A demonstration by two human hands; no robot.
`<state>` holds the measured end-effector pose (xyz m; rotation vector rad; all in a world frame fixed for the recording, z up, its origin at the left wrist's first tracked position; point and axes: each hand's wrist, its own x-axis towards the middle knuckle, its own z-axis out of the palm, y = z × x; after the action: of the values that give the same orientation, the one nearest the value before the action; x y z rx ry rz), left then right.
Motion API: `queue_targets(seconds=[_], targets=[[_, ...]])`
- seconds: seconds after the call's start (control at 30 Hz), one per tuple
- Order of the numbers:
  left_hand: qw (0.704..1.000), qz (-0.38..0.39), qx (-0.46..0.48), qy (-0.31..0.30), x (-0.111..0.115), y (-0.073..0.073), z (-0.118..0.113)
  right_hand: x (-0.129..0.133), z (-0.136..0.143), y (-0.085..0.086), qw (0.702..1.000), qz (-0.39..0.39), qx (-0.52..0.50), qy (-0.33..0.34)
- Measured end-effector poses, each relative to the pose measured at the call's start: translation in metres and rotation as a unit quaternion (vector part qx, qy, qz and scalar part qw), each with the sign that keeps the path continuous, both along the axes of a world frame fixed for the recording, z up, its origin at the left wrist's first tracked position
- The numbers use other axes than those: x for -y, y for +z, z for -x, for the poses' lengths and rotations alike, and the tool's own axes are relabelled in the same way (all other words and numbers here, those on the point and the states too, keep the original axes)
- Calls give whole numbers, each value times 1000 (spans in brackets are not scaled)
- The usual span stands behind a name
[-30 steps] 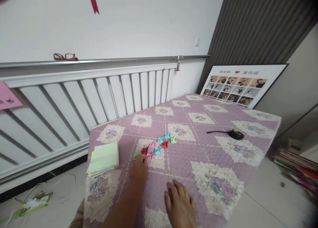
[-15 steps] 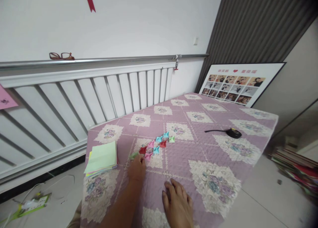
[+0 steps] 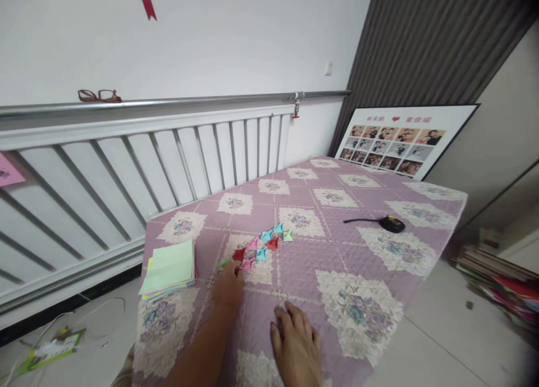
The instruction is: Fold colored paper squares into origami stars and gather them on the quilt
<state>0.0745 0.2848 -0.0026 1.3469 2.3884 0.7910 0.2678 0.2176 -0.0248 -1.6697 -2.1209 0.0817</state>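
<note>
My left hand reaches to the lower left end of two rows of small folded paper pieces. Its fingers are closed at a green piece, partly hidden by the hand, beside a pink piece and a red piece. Blue, pink, red and green pieces continue up to the right, ending at a light green one. My right hand rests palm down on the flowered cloth, fingers apart, holding nothing. Left of the pieces lies a stack of coloured paper, pale green on top.
A black object with a thin strap lies at the table's right. Behind the table are a white radiator and a photo board. Glasses sit on the pipe. A power strip is on the floor at left.
The whole view has shifted slightly, so things appear a little further left. Both hands keep nearly the same places relative to the paper pieces.
</note>
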Motion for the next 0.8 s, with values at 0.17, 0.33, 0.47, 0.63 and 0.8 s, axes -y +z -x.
queue_targets(seconds=[0.17, 0.33, 0.47, 0.63, 0.8], targets=[[1000, -1, -5, -7, 1, 2, -1, 0, 0, 1, 1000, 5, -2, 2], [1000, 7, -8, -6, 1, 2, -1, 1, 0, 3, 1000, 11, 1, 1], [1000, 13, -12, 2, 1, 0, -1, 3, 0, 2, 1000, 5, 0, -1], [999, 20, -22, 15, 2, -3, -1, 4, 0, 3, 1000, -4, -4, 3], [999, 22, -24, -4, 2, -4, 1, 2, 0, 5, 1000, -4, 6, -1]])
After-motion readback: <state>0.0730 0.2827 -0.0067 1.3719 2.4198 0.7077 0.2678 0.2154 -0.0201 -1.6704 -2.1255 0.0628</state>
